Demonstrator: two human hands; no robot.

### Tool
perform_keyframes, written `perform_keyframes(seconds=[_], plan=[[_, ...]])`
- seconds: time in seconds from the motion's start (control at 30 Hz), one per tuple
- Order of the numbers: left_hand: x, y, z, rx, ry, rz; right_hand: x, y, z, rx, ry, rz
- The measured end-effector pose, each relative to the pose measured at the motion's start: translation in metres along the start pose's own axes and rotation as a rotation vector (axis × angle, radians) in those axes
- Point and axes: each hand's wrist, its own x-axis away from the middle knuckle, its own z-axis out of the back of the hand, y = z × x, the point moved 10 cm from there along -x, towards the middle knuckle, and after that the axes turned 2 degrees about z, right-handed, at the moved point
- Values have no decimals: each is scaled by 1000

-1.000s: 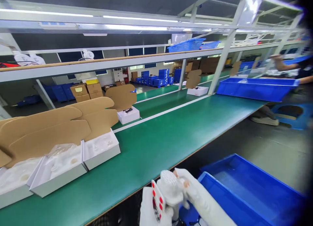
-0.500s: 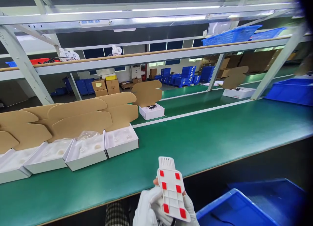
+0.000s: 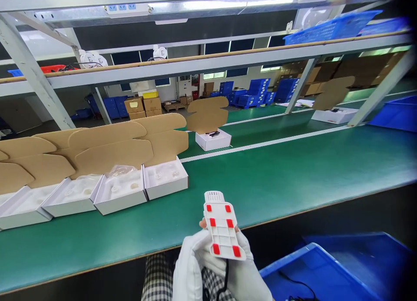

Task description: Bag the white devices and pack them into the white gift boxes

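Note:
A white plastic device with a ribbed back, several red square pads and a slotted end is held up over the front edge of the green bench. Closed on its left side is my left hand, in a white glove with bare fingertips. My right hand, gloved the same way, grips the opposite side. The fingers behind the device are largely hidden. A black cable hangs from its lower end between my hands.
Open white boxes with brown lids and pale inserts line the bench's left side. Another open box stands farther back with a black cable in it. A blue bin is below the bench at right. Posts carry a shelf above.
My hands and the device sit higher in the picture, and the device appears tipped farther back. More of the cable shows. The view has tilted downward and shifted slightly left.

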Motion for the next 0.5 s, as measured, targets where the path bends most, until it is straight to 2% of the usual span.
perform_keyframes(seconds=[0.07,0.13,0.2,0.27,0.33,0.43,0.5], plan=[[-7,-3,3,-4,20,-7,2,-10,3,140,62,31],[-16,-4,4,-49,59,-35,2,-24,-3,366,52,71],[-26,-2,4,-94,136,-63,-2,-37,-20,597,-60,135],[-36,2,1,-41,174,-51,-7,-50,-37,796,-164,217],[-44,4,-12,143,89,29,-11,-61,-43,975,-184,290],[-47,8,-35,459,-88,183,-18,-73,-34,1163,-88,342],[-46,7,-41,583,-139,258,-20,-77,-28,1201,-28,364]])
